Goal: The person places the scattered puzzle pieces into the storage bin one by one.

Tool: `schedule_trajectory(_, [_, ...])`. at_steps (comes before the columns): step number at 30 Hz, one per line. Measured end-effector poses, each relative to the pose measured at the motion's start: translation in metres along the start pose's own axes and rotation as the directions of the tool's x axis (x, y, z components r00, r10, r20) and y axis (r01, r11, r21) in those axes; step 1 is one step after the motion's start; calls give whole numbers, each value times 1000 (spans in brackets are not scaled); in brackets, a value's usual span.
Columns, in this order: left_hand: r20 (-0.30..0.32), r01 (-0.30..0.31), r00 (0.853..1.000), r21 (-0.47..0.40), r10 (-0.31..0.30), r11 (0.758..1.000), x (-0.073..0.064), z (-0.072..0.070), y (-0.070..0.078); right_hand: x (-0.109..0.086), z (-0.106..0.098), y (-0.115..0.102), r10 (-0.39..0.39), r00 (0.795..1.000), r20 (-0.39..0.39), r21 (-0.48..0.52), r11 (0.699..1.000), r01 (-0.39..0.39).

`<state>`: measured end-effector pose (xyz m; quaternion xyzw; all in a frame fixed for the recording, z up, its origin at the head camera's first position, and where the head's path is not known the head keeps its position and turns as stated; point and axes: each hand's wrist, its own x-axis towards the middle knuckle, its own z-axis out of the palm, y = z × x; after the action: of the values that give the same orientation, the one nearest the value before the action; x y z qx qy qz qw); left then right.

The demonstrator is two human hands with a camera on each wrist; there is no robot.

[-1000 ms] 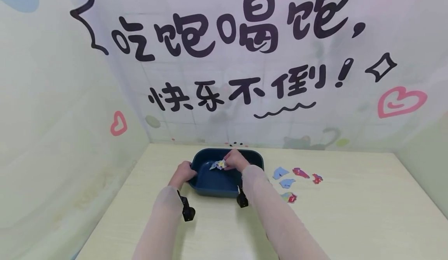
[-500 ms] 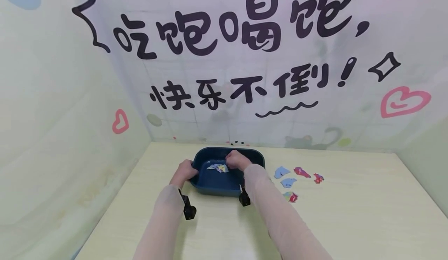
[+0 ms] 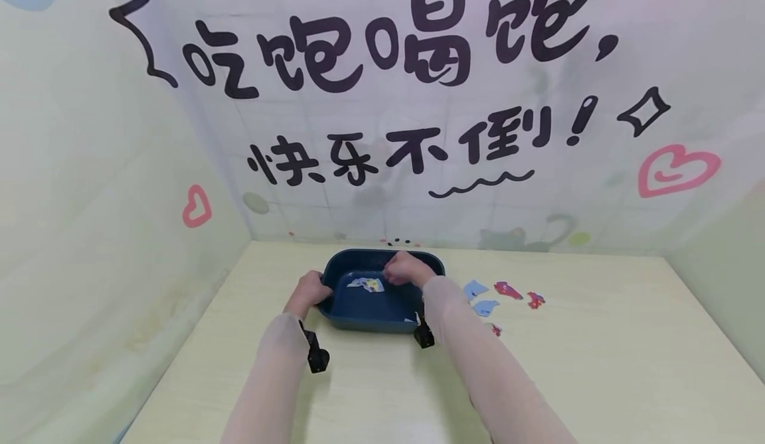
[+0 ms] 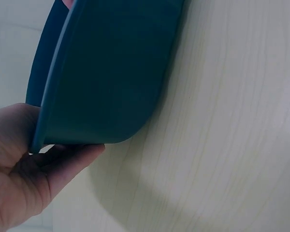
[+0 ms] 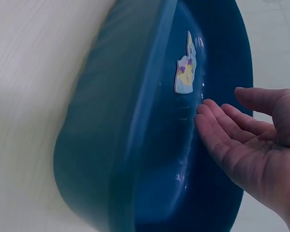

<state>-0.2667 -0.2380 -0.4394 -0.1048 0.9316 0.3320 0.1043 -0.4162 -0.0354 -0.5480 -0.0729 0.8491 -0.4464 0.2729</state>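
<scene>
Apparently we're filling the bin (image 3: 370,325); our left grip (image 3: 312,288) clasps it; our right grip (image 3: 408,268) hangs empty by the contents (image 3: 373,286); the next move likely wants tabletop pieces (image 3: 486,308).

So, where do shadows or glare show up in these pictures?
Left wrist view: dim, with a soft shadow on the table beside the tub; right wrist view: small glints inside the tub, some near the piece and the right hand; head view: brighter, with faint shadows beside the sleeves.

The head view looks forward-down from farther off; close wrist views share the bin (image 5: 99,140).
</scene>
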Motion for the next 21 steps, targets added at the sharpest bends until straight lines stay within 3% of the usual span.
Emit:
schedule_trajectory(4, [1, 0, 1000, 2, 0, 1000, -1, 0, 1, -19, -12, -5, -17, 999, 36, -19, 1000, 17])
schedule_trajectory(6, [-2, -4, 1000, 7, 4, 1000, 0, 0, 1, -39, -19, -16, -11, 998, 54, -11, 1000, 12])
schedule_trajectory(11, [-4, -10, 1000, 23, 11, 1000, 0, -1, 0, -58, -34, -22, -75, 989, 131, -30, 996, 79])
schedule_trajectory(12, [-4, -10, 1000, 27, 10, 1000, 0, -1, 0, -73, -36, -30, -91, 987, 133, -50, 994, 98])
schedule_trajectory(15, [0, -10, 1000, 32, 10, 999, 0, -1, 1, -88, -42, -37, -81, 986, 145, -77, 993, 92])
schedule_trajectory(16, [0, -10, 1000, 33, 10, 999, 0, -1, 1, -89, -46, -35, -119, 980, 161, -74, 988, 132])
schedule_trajectory(18, [4, -11, 1000, 34, 11, 999, 1, -1, 1, -118, -51, -53, -91, 985, 147, -102, 989, 107])
schedule_trajectory(19, [7, -12, 1000, 33, 12, 999, 2, -1, 1, -118, -54, -52, -84, 984, 155, -101, 990, 100])
schedule_trajectory(21, [9, -19, 1000, 33, 18, 999, 3, -1, 2, -145, -61, -65, -96, 985, 146, -111, 987, 112])
